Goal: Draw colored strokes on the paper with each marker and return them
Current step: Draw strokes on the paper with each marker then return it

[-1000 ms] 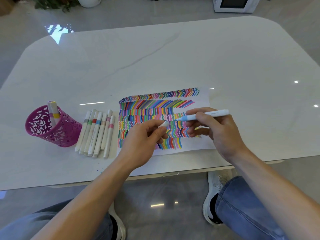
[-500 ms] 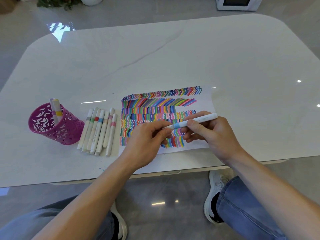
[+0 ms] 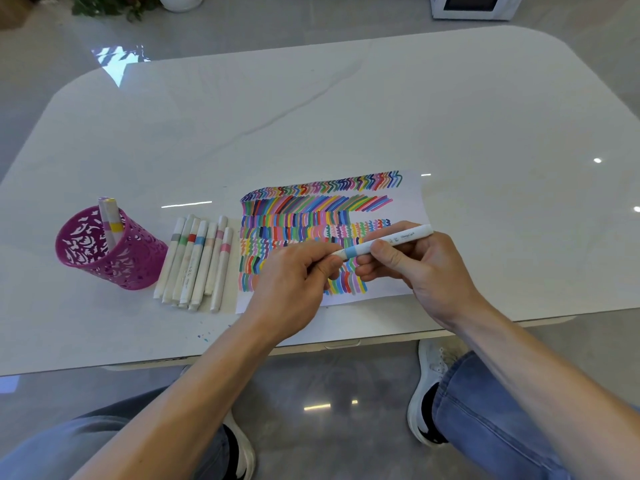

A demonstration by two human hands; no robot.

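Head view — only view supplied.

Table [image 3: 346, 116]: white, glossy, rounded corners. Person seated at the near edge, both forearms reaching over it.

Paper [image 3: 411, 202]: lies flat on the table near the front edge, right of ctr. Mostly covered w/ rows of short multicoloured strokes; a bare margin shows at the right and along the bottom.

Marker [image 3: 398, 239]: white barrel w/ a light-blue band, held above the paper's lower right part, roughly level, its right end slightly higher. Not touching the paper as far as can be seen.

Right hand [image 3: 429, 271]: thumb and fingers curled round the marker barrel just right of the blue band, clamped on it.

Left hand [image 3: 294, 282]: fingers curled together, pinching the marker's left end. That end is hidden inside the fingers — cannot tell whether a cap is seated there.

Cup [image 3: 114, 261]: magenta, cut-out pattern, upright at the left of the table. One marker w/ a yellow band [image 3: 111, 221] stands in it, leaning slightly.

Row of markers [image 3: 197, 261]: lying side by side on the table btwn the cup and the paper, touching one another. Bands visible: grey, green, red, blue, pale pink.

Small ink specks [image 3: 204, 336] on the table near the front edge, left of the left forearm.

Below the table: blue jeans, white shoes [image 3: 429, 386] on a grey floor.

Background: plant [image 3: 110, 6] top left; white appliance [image 3: 474, 8] top right.
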